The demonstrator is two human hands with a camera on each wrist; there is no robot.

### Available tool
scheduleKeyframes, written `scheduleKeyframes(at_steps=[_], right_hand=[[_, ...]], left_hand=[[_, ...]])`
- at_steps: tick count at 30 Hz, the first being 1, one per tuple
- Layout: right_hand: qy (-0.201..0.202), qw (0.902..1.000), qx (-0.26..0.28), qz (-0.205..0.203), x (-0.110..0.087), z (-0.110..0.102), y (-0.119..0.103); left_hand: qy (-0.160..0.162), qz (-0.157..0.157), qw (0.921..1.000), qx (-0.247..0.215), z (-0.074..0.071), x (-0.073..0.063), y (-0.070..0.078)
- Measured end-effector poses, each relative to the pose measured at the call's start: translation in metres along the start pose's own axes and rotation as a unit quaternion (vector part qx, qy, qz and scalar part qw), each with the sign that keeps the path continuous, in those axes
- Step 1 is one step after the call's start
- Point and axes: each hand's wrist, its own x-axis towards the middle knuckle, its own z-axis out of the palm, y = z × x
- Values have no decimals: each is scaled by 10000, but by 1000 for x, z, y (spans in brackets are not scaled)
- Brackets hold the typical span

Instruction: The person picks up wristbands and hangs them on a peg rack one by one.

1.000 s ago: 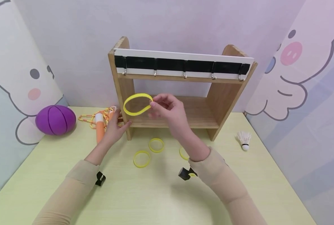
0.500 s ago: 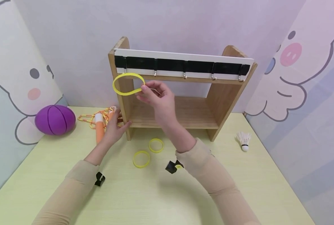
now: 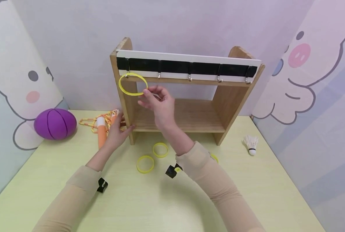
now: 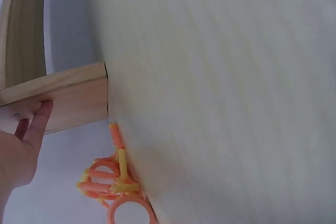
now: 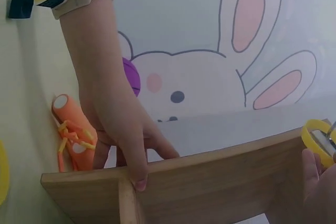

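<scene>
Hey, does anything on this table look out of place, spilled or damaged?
Nothing looks spilled or plainly broken. The jump rope looks untidy, its cord loosely bunched beside the rack. The rack's upper left edge looks rough, maybe worn, but I can't be sure. The yellow ring in the right hand looks whole.

Yellow ring (image 3: 132, 94), black-lined purple ball (image 3: 55, 124)

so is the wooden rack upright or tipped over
Upright: the wooden rack stands on its side panels on the table, hook strip at the top.
</scene>
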Motion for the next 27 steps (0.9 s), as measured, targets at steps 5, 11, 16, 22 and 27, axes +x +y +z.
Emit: scheduleKeyframes(at_steps=[5,11,16,22,27], right_hand=[[-179,9994,-308,29,-1,-11,8],[-647,9910,-1120,-350,-3,-21,9],[-1039,9727,-2039,-387,-11,-33,10],[-1618,9277,-3340,-412,-24,-50,19],[-2422,8719,-4198,-696,-36,-66,31]], left_hand=[[24,-61,10000,52,3,0,-1],[30,-54,9999,86,2,2,-2],[5,-25,9999,107,1,1,-1],[15,68,9999,96,1,1,-2],[15,57,10000,60,1,0,-2]])
